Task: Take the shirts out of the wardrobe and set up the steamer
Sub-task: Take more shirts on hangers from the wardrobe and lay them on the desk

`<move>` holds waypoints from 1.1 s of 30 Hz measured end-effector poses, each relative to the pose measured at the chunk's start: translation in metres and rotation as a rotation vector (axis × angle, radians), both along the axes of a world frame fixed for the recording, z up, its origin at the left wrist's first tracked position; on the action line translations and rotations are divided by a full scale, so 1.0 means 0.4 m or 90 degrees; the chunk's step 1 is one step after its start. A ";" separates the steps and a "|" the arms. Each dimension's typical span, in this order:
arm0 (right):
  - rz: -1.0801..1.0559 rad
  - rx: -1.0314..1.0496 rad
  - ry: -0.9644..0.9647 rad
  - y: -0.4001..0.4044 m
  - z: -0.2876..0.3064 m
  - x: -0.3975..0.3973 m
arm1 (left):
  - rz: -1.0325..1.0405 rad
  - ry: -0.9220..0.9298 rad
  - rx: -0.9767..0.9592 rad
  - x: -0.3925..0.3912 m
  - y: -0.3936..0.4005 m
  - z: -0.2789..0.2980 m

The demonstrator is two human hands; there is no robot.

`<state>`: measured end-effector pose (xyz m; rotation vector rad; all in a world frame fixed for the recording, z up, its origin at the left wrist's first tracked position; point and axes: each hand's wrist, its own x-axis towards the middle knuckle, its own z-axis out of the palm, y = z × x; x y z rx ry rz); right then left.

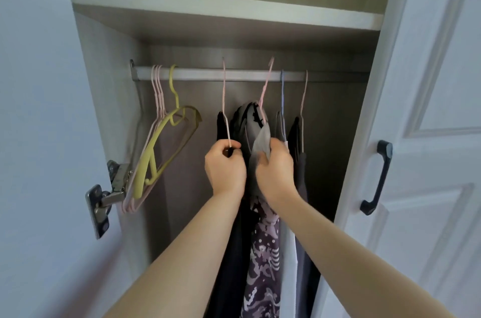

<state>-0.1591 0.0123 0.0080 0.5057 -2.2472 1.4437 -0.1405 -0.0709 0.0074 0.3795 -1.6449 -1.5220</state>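
Both arms reach into the open wardrobe (112, 99), under its shelf (226, 9), toward the clothes hanging from the rail (208, 75). The left hand (225, 168) has its grip curled tight, thumb and forefinger pinching the thin neck of a pink hanger (223, 99) whose hook sits over the rail; a black garment (221, 127) hangs from it, just left of the hand. The right hand (276, 174) is closed around a fold of grey fabric (260, 144), fingers tucked into the cloth, just below a second pink hanger (265, 93) that leans tilted on the rail and carries a dark grey garment (246, 122). The two hands are just beside each other. Below them a purple patterned garment (263, 265) hangs down between the forearms. Further right, a blue hanger (282, 99) and another pink hanger (303, 99) hold more dark clothes. At the rail's left end hang a bunch of empty pink hangers (157, 93) and a yellow hanger (166, 130), near the metal door hinge (104, 200). The white right door (429, 109) stands open, showing its black handle (377, 177).
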 end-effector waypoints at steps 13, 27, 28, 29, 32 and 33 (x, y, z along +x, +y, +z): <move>-0.011 0.033 -0.052 0.131 -0.058 0.099 | -0.028 0.001 -0.025 0.089 0.047 0.040; -0.001 -0.017 -0.127 0.226 0.001 0.337 | -0.040 -0.009 -0.016 0.384 0.135 -0.029; -0.006 -0.021 -0.129 0.238 0.007 0.361 | -0.058 -0.007 0.006 0.416 0.146 -0.025; -0.010 -0.023 -0.131 0.248 0.015 0.387 | -0.080 -0.003 0.031 0.448 0.154 -0.020; -0.021 -0.023 -0.129 0.265 0.027 0.470 | -0.141 -0.017 0.096 0.543 0.166 -0.005; -0.023 -0.022 -0.126 0.268 0.028 0.503 | -0.156 -0.027 0.115 0.577 0.170 -0.004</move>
